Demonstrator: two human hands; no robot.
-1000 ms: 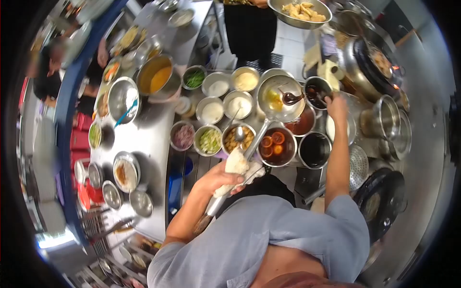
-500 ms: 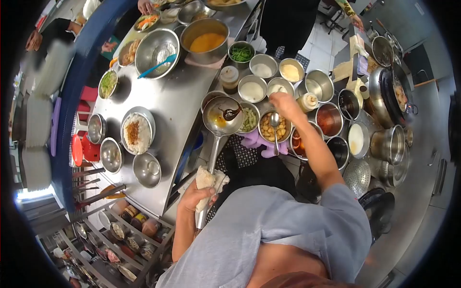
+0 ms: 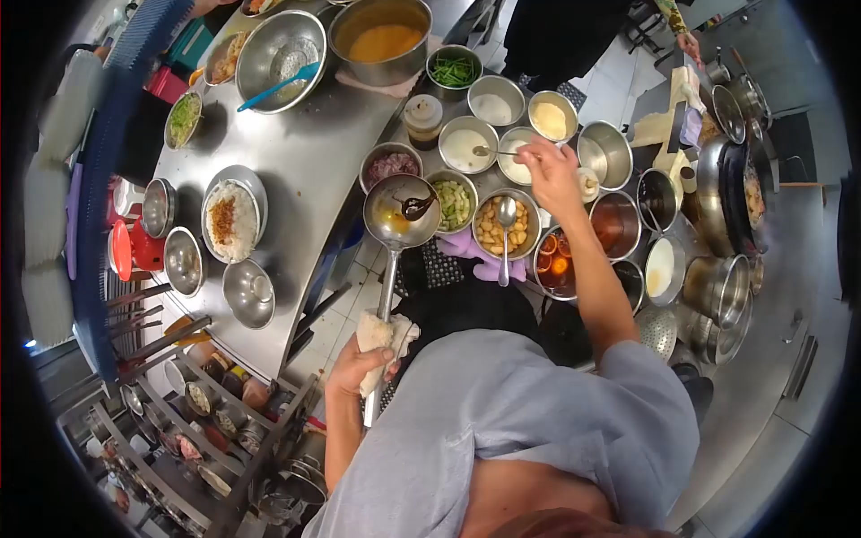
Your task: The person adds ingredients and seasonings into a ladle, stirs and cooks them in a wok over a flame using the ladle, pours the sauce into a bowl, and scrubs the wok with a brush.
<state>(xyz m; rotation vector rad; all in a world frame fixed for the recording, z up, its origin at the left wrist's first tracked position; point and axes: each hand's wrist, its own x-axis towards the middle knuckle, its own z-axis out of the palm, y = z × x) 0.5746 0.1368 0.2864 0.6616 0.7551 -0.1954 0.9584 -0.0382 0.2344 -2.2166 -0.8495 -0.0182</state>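
Observation:
My left hand (image 3: pixel 360 363) grips a cream cloth (image 3: pixel 375 334) wrapped round the handle of a metal ladle (image 3: pixel 388 278). The ladle's bowl holds dark sauce and a yellow liquid, close to the pot of chopped pink onion (image 3: pixel 392 166) and the pot of green pieces (image 3: pixel 454 201). In my right hand (image 3: pixel 553 172) is a small spoon (image 3: pixel 493 151), pinched by its handle. Its tip is over a pot of white powder (image 3: pixel 465 146), and my fingers are above the neighbouring white pot (image 3: pixel 517 167). A larger spoon (image 3: pixel 506 220) rests in the pot of brown chunks (image 3: pixel 490 240).
At the left, a steel counter (image 3: pixel 305 170) bears a bowl of rice (image 3: pixel 235 224), small metal bowls and a big bowl (image 3: pixel 269 54) with a blue spatula. Woks and steel pots (image 3: pixel 717 285) stand right. Another person's hand (image 3: pixel 689 47) shows at the top right.
Since a second ago, my right hand has moved left from the dark sauce pot to the white pots; the small spoon now shows in it. The ladle has shifted left with my left hand. The view has turned.

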